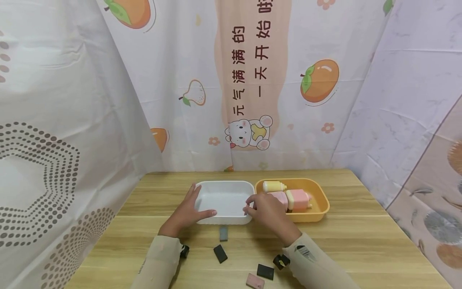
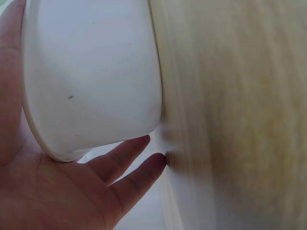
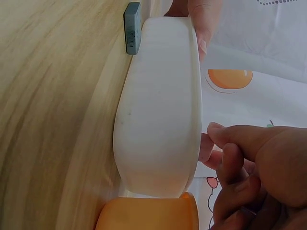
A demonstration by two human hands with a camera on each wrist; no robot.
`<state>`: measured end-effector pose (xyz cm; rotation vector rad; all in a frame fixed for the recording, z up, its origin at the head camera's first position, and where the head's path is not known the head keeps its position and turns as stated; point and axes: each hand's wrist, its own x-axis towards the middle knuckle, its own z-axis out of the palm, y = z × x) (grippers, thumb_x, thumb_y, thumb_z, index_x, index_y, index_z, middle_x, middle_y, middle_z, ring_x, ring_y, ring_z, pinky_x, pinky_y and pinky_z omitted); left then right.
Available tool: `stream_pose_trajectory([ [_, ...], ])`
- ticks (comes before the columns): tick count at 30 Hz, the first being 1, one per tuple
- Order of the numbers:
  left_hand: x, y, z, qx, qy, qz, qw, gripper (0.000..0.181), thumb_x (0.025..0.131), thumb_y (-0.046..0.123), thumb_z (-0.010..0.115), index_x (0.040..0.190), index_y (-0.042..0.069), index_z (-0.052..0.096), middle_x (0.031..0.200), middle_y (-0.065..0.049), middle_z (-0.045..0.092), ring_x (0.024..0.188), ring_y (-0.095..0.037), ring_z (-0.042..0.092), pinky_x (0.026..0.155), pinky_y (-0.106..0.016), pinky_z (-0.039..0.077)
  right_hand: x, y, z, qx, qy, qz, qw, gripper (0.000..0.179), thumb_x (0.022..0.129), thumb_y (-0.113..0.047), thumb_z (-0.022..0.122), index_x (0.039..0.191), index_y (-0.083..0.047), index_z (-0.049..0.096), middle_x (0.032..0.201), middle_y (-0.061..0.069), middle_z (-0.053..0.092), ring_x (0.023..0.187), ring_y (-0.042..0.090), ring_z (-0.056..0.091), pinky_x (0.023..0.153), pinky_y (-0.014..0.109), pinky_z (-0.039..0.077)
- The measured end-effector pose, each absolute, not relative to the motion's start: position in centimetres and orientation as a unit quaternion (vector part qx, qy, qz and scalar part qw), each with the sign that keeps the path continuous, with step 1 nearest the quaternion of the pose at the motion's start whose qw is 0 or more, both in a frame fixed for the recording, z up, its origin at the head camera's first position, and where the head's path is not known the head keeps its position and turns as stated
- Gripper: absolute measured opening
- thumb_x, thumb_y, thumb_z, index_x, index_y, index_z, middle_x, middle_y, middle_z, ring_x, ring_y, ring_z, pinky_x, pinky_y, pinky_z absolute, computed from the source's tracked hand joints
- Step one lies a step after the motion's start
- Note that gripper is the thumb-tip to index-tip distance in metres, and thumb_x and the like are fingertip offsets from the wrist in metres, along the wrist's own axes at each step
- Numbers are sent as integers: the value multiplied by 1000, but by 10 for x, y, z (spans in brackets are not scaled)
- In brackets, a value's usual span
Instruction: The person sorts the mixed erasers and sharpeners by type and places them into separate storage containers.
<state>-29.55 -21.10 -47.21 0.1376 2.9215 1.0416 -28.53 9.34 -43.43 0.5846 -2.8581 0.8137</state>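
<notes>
A white plastic tray (image 1: pixel 223 220) sits on the wooden table in front of me. My left hand (image 1: pixel 185 210) spans its near left corner, thumb along the front rim and straight fingers against the left end. In the left wrist view the palm (image 2: pixel 53 191) rests on the tray's outer wall (image 2: pixel 96 72). At the tray's right end my right hand (image 1: pixel 268 210) pinches a small pink block (image 3: pixel 206 147) between thumb and fingers, over the rim. The right wrist view shows the block partly hidden by the fingers and the tray wall.
An orange tray (image 1: pixel 308 217) stands against the white tray's right side, holding a yellow bottle (image 1: pixel 273 186) and pink containers (image 1: pixel 298 199). Nearer me lie a grey block (image 1: pixel 223 233), a black block (image 1: pixel 220 253), another black block (image 1: pixel 265 271) and a pink block (image 1: pixel 255 281).
</notes>
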Motion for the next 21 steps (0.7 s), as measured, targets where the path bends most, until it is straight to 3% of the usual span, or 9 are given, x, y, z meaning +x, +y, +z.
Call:
stream_pose_trajectory([
  [21,-297,-213,-476,52,941,335,7,124,76,72,80,168,20,14,176,-8,-4,159,-42,14,118,-71,27,-284,93,-431,180,-942,282,36,30,88,-38,84,106,-14,81,73,-9,66,63,12,57,56,28,48],
])
